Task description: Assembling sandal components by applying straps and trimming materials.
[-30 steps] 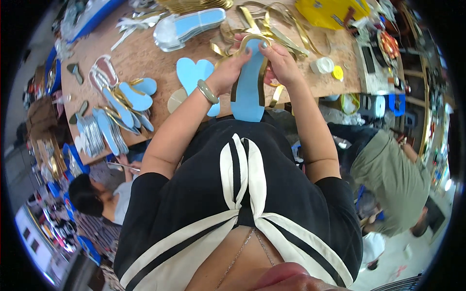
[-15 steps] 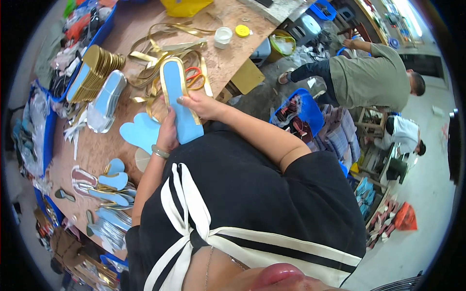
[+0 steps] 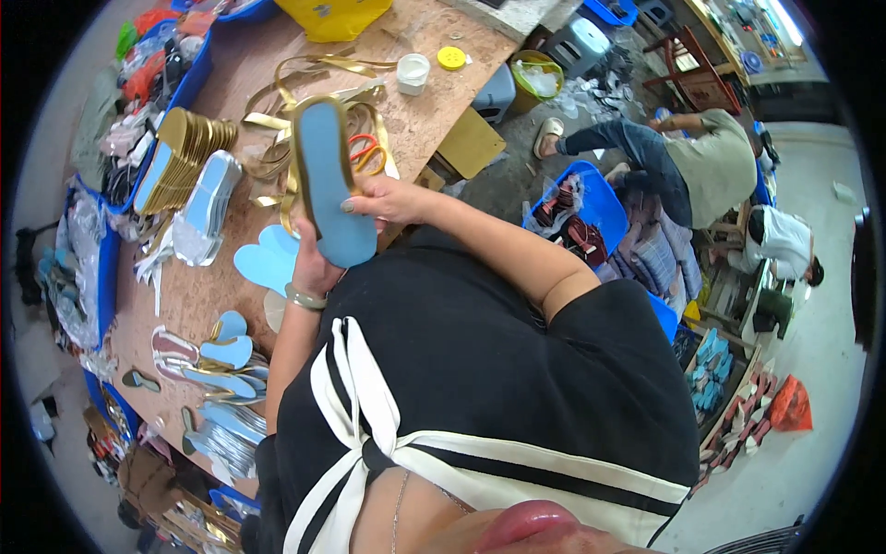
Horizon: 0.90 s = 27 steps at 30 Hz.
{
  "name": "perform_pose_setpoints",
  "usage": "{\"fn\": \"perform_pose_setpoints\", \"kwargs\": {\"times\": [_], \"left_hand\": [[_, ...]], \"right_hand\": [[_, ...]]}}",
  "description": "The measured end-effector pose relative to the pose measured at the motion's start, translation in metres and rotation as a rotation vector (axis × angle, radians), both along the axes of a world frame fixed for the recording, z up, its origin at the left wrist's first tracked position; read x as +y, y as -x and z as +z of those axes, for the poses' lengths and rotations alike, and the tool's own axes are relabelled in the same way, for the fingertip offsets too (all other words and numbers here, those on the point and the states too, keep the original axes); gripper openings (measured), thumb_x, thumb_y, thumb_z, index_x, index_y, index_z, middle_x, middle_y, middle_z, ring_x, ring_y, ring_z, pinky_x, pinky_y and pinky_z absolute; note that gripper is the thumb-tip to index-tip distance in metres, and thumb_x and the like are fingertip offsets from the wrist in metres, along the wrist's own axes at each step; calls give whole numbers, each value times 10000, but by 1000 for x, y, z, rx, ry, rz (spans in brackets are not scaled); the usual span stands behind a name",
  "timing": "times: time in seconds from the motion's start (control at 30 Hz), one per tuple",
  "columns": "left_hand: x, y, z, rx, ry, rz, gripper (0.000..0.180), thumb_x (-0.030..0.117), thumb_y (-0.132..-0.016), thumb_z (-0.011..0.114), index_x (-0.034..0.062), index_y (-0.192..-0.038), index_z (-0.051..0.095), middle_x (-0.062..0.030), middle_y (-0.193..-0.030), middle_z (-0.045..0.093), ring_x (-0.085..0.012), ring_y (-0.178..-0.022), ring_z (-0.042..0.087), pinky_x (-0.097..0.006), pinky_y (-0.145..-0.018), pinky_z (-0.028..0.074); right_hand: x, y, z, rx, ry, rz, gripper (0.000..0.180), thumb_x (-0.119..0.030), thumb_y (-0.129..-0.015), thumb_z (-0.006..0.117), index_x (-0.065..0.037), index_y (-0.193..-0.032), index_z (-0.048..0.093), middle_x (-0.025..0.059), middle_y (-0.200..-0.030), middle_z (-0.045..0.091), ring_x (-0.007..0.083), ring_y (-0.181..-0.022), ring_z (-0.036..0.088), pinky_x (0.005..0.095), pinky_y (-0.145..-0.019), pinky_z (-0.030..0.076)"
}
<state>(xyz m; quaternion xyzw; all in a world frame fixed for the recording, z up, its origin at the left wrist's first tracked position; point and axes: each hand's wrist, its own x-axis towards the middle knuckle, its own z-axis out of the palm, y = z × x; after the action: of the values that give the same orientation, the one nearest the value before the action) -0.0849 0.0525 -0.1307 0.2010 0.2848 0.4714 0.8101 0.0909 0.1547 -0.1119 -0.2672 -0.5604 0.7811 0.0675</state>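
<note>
Between my two hands is a light-blue shoe insole [image 3: 325, 152] with a gold band around its upper part, held up over the near edge of the workbench. My right hand [image 3: 386, 200] grips its right edge, thumb on the blue face. Low on the left side, my left hand [image 3: 315, 264] is closed around the insole, its fingers partly hidden behind. Behind it lie scissors [image 3: 373, 155] with orange handles, among tangled gold strips [image 3: 269, 121]. Loose blue insoles [image 3: 265, 262] rest beside my left hand.
Gold-edged insoles [image 3: 185, 159] and silver-edged ones [image 3: 209, 196] are stacked at the left of the workbench [image 3: 175, 300]. A white jar [image 3: 413, 78] and yellow lid [image 3: 451, 58] stand farther off. More insoles [image 3: 226, 369] lie near-left. A blue crate [image 3: 604, 208] and a person [image 3: 711, 175] are to the right.
The insole has tilted in my hands, and its gold edge now looks darker. My left hand has slid slightly lower. The nearby person at right has bent lower, and the whole view has shifted slightly.
</note>
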Motion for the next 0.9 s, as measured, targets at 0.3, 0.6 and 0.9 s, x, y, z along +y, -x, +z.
{"fn": "perform_pose_setpoints", "kwargs": {"times": [0.3,0.6,0.9], "left_hand": [[22,-32,62,1906,-604,241,767,298,-670,762,92,-1325,421,-178,-1202,436,-357,-1095,431,-430,-931,357],[-1,-24,51,1859,-590,440,842,294,-651,754,28,-1334,339,-195,-1194,424,-378,-1049,440,-455,-920,363],[-30,-4,49,1843,-350,660,825,285,-622,729,39,-1324,371,-189,-1150,437,-363,-1057,449,-451,-898,375]], "right_hand": [[27,9,37,827,475,-827,568,-551,-882,466,-76,-1192,438,114,-1019,523,265,-977,515,456,-934,413],[47,42,25,789,531,-760,421,-382,-924,386,-56,-1187,437,67,-816,425,192,-719,400,371,-716,392],[5,102,22,603,403,-393,475,-234,-935,359,-61,-1369,276,151,-1102,520,277,-1015,502,438,-970,378]]}}
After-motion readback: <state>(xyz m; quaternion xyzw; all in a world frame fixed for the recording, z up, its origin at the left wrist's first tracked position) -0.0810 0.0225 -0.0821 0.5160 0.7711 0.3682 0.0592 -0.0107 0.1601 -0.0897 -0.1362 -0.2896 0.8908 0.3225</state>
